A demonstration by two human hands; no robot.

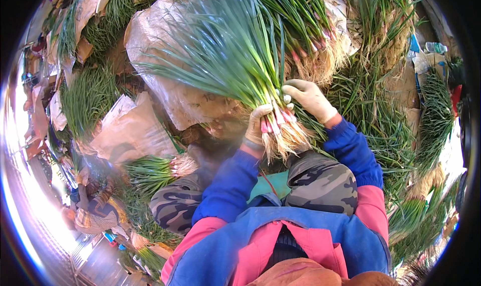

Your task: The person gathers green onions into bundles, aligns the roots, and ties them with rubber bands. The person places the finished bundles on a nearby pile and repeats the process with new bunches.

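A large bunch of spring onions [244, 60], with long green leaves, pink-white bases and pale stringy roots [283, 135], is held in front of me. The leaves fan away to the upper left. My left hand [259, 122], in a thin pale glove, grips the bunch from the left, just above the roots. From the right, my gloved right hand [310, 98] has its curled fingers on the stalks. Under the leaves lies a brown paper sheet [150, 53] with clear plastic over it. Another pile of spring onions [319, 41] rests just beyond my right hand.
Loose green leaves [387, 135] cover the ground at right. A smaller bunch [161, 171] lies by my left knee, near a paper sheet [135, 132]. More bunches [413, 199] lie at far right. At lower left another person [96, 214] is near onion piles.
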